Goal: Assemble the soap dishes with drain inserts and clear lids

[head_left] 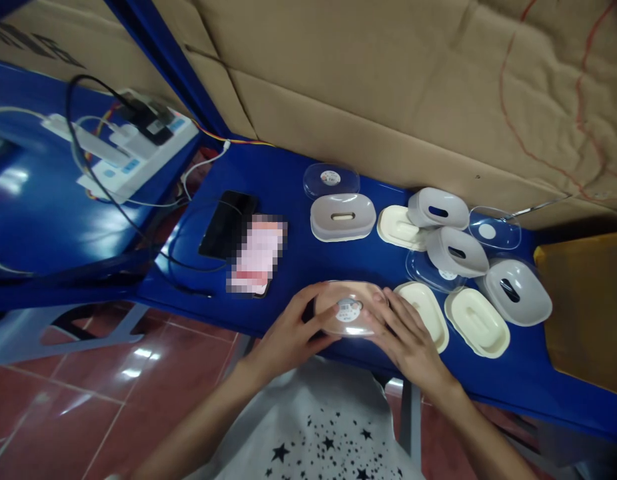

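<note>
Both hands are around an oval soap box with a clear lid, held low at the front edge of the blue table. A round white sticker marks the top of its lid. My left hand grips the left end, its thumb and fingers along the rim and lid. On the other end, my right hand lies with its fingers over the lid and side. Just right of that hand are cream oval trays. Beyond them sit pale grey oval shells with slots and clear lids.
An assembled grey-and-cream box stands behind my hands, near another clear lid. Left of it lie a black phone and a lit phone. A power strip with cables is farther left. Cardboard walls the back.
</note>
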Demonstrator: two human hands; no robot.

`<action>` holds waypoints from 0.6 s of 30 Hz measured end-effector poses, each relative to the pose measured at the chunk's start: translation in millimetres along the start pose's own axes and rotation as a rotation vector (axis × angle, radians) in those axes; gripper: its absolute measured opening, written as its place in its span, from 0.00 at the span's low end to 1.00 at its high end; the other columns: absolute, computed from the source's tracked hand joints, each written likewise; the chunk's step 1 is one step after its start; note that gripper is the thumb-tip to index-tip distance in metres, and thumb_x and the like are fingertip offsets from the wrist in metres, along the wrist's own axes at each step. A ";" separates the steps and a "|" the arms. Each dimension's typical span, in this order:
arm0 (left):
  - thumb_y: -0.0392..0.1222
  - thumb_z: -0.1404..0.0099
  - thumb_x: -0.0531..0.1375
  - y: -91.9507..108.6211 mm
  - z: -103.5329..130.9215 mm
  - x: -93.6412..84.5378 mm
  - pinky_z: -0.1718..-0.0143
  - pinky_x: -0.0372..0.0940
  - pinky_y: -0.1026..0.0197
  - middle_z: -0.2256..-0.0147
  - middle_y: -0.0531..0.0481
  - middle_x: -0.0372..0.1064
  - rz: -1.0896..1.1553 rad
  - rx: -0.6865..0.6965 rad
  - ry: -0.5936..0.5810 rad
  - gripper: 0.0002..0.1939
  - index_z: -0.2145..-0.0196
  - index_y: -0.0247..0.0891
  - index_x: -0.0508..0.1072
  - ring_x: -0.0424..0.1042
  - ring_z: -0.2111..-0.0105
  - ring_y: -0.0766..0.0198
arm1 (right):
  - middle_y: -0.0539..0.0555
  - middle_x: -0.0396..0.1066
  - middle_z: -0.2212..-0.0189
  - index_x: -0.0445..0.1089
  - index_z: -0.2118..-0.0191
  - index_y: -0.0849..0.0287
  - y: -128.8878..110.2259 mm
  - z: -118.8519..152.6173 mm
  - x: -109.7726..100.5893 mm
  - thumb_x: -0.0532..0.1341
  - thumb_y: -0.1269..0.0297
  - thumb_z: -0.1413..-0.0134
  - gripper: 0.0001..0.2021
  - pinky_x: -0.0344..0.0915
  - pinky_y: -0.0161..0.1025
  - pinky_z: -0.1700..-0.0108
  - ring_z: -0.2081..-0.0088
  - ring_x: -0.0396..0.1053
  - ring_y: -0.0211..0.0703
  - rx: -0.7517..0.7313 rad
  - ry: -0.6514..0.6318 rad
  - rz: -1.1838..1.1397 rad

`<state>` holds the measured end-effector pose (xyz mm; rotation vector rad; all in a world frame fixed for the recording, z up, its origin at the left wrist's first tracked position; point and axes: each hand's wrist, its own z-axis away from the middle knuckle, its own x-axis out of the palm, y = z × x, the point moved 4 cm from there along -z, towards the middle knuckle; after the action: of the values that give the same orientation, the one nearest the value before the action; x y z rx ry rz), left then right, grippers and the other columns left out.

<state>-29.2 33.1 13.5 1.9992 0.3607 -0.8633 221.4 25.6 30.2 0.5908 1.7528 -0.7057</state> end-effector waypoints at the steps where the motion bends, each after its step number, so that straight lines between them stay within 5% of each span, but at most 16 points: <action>1: 0.42 0.24 0.67 -0.3 -1.4 -0.6 0.39 0.78 0.38 0.32 0.37 0.60 -0.001 -0.007 0.006 0.32 0.28 0.50 0.62 0.68 0.32 0.42 | 0.55 0.58 0.23 0.43 0.17 0.50 -0.7 -2.0 -0.2 0.64 0.70 0.27 0.42 0.63 0.60 0.24 0.20 0.49 0.56 0.007 -0.010 0.011; 6: 0.40 0.27 0.68 -6.9 -15.0 -11.4 0.36 0.75 0.38 0.31 0.36 0.59 -0.074 -0.044 0.042 0.31 0.31 0.47 0.65 0.67 0.31 0.42 | 0.60 0.54 0.21 0.38 0.17 0.50 15.0 -6.7 -10.6 0.62 0.61 0.24 0.42 0.58 0.67 0.24 0.20 0.50 0.61 0.066 -0.055 0.013; 10: 0.37 0.28 0.67 -16.7 -29.2 -25.7 0.33 0.71 0.36 0.31 0.32 0.60 -0.192 -0.113 0.091 0.31 0.31 0.44 0.64 0.67 0.31 0.39 | 0.59 0.65 0.26 0.53 0.20 0.52 49.0 -25.0 -34.3 0.59 0.66 0.23 0.32 0.59 0.66 0.27 0.24 0.60 0.60 0.154 0.033 0.066; 14: 0.38 0.28 0.68 -9.4 -37.4 -27.6 0.30 0.65 0.32 0.27 0.30 0.56 -0.282 -0.065 0.117 0.33 0.29 0.43 0.63 0.60 0.26 0.36 | 0.59 0.71 0.30 0.67 0.29 0.56 74.9 -86.8 -38.9 0.57 0.67 0.22 0.22 0.62 0.61 0.29 0.29 0.66 0.59 0.074 0.031 0.081; 18: 0.42 0.25 0.66 3.5 -39.2 -16.8 0.28 0.60 0.30 0.30 0.35 0.64 -0.400 -0.009 0.095 0.23 0.35 0.46 0.71 0.65 0.29 0.39 | 0.63 0.68 0.28 0.68 0.29 0.62 87.9 -155.5 -17.3 0.62 0.68 0.26 0.24 0.59 0.65 0.28 0.28 0.65 0.65 0.005 -0.070 0.054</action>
<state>-22.3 65.0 41.1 1.9954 0.8375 -1.0079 184.1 197.3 66.3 0.6079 1.6649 -0.6853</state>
